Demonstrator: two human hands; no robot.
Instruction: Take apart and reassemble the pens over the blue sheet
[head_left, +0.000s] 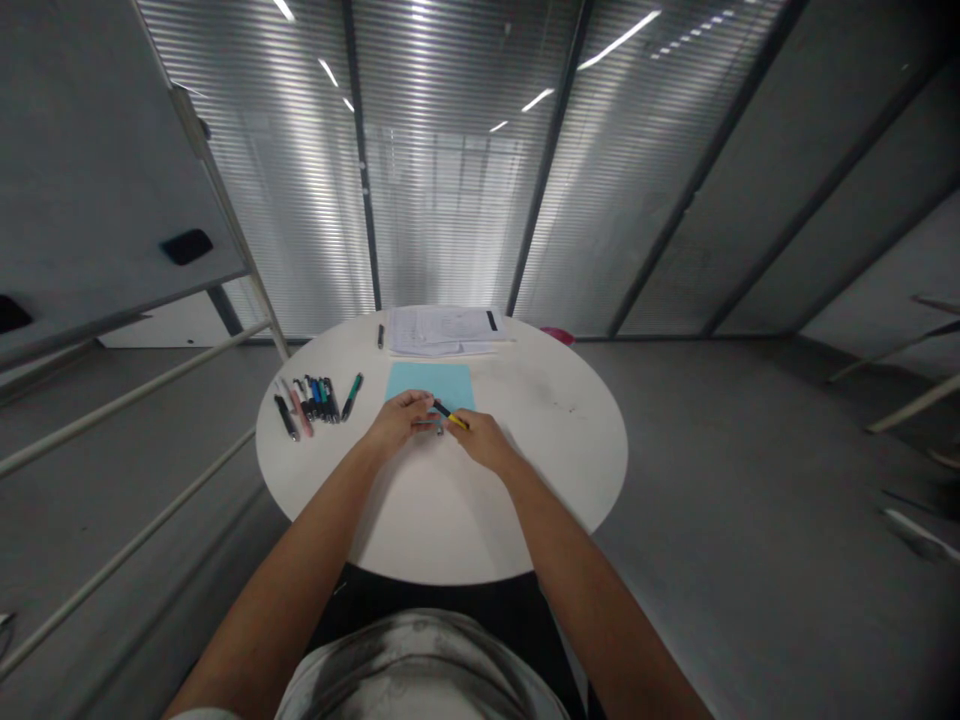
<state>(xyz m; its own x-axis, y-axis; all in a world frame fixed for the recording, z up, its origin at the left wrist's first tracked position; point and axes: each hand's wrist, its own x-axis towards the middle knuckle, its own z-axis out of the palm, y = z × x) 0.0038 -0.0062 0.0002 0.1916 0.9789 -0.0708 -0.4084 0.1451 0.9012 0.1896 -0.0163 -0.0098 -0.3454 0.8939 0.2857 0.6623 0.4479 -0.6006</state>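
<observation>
Over the near edge of a light-blue sheet [431,378], my two hands meet at a yellow and black pen [453,416]. My right hand [484,438] is closed around its yellow end. The pen slants up and left, its black end reaching the fingertips of my left hand [401,420], whose thumb and finger are pinched there. A small greyish thing [439,431] shows below the pen between the hands; its kind is too small to tell. To the left, a green and black pen [352,397] lies apart beside a row of several pens [319,399].
The round white table [555,480] carries a stack of papers [442,330] at its far side, with a dark pen [380,336] beside it. A whiteboard on a metal frame [225,200] stands left. Behind are glass panels with blinds [450,200].
</observation>
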